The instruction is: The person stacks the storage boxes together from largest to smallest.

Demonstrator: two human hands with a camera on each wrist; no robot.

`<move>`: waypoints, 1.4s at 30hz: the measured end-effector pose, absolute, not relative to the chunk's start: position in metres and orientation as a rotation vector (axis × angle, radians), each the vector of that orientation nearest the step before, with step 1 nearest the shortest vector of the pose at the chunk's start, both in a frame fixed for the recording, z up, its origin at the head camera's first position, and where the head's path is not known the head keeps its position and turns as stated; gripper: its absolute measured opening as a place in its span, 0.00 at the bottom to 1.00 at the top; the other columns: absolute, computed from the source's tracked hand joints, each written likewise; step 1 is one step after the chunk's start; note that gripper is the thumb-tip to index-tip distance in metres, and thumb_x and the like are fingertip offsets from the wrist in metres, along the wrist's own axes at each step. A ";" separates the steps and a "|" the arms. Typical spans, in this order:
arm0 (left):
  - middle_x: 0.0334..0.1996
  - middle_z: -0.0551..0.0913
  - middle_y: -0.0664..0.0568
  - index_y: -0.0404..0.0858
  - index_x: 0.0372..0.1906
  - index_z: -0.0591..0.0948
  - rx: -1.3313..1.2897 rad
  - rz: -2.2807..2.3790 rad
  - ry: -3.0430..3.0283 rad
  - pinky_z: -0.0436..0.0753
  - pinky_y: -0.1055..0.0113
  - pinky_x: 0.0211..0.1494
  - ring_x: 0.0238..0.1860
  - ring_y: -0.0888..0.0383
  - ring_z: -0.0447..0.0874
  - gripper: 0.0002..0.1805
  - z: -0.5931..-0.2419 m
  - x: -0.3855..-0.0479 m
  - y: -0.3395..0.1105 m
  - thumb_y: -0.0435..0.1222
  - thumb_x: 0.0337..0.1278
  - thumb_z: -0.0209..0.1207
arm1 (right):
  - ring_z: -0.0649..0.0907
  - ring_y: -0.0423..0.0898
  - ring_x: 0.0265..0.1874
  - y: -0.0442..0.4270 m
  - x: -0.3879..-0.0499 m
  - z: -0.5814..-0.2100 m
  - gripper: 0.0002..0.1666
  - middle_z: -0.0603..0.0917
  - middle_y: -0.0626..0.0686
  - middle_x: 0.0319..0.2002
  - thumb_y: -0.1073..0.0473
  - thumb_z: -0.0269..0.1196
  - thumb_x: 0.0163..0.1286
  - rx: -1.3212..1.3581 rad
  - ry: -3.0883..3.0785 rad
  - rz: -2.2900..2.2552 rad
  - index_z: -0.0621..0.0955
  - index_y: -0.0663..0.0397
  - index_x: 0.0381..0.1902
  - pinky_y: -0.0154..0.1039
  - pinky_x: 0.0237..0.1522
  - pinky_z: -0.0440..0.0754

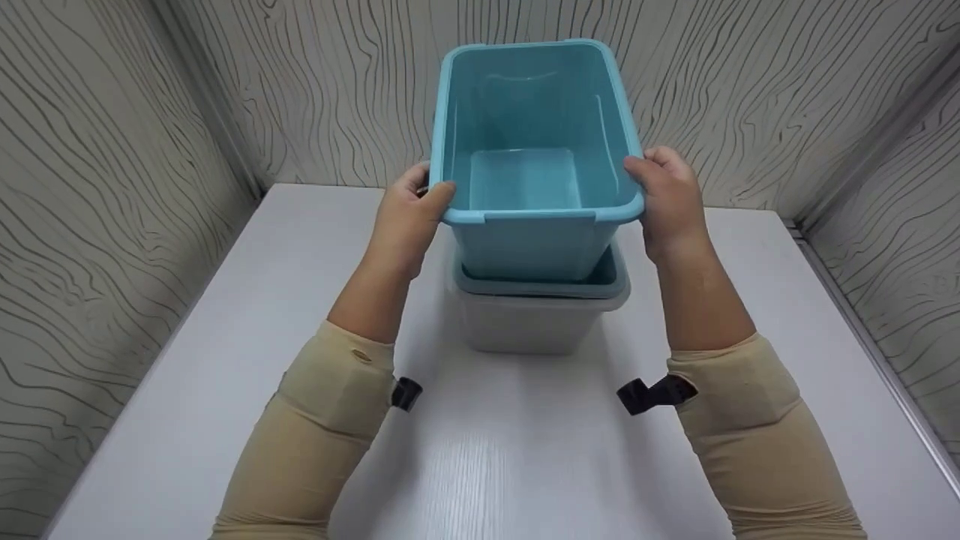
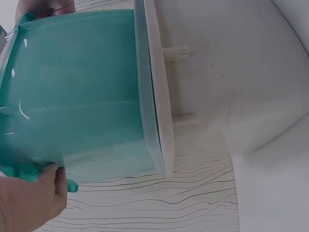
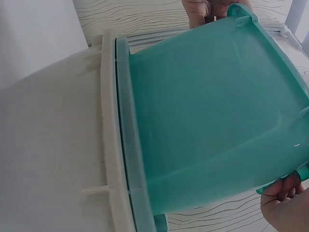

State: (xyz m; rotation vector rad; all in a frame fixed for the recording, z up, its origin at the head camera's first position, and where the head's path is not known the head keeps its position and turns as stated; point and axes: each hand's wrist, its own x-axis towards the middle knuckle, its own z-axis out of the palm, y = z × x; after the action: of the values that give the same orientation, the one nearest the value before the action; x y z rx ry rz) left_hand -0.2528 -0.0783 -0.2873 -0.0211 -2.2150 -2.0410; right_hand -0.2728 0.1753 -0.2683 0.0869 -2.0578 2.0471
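Observation:
A teal plastic bin (image 1: 536, 244) is tilted with its open mouth toward the head camera. Its base sits down within the rim of a grey-blue bin (image 1: 540, 288), which is nested in a white bin (image 1: 525, 326) on the table. My left hand (image 1: 409, 217) grips the teal rim at its left side, thumb on top and fingers beneath. At the opposite side my right hand (image 1: 671, 199) holds the rim the same way. Both wrist views show the teal wall rising from the two stacked rims; the inside of the lower bins is mostly hidden.
The white table (image 1: 225, 360) reaches toward the head camera in front of the stack. Behind it stands a wall panel (image 1: 337, 90) with a wood-grain pattern, and similar panels rise at left and right. Black mounts (image 1: 406, 394) stick out from both sleeves.

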 end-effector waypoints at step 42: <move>0.46 0.75 0.45 0.34 0.51 0.73 0.154 -2.307 -2.251 0.78 0.65 0.51 0.48 0.54 0.77 0.17 -0.322 -0.274 -0.083 0.37 0.59 0.57 | 0.74 0.49 0.47 0.197 -0.281 -0.320 0.18 0.71 0.57 0.46 0.59 0.52 0.68 0.008 -2.421 1.900 0.68 0.67 0.50 0.46 0.55 0.72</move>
State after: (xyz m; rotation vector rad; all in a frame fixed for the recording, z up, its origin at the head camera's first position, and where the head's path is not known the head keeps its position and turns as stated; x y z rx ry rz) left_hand -0.2738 -0.0833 -0.3222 0.1542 -2.2512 -2.3073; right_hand -0.2813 0.1972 -0.3196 0.0077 -2.4212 1.9001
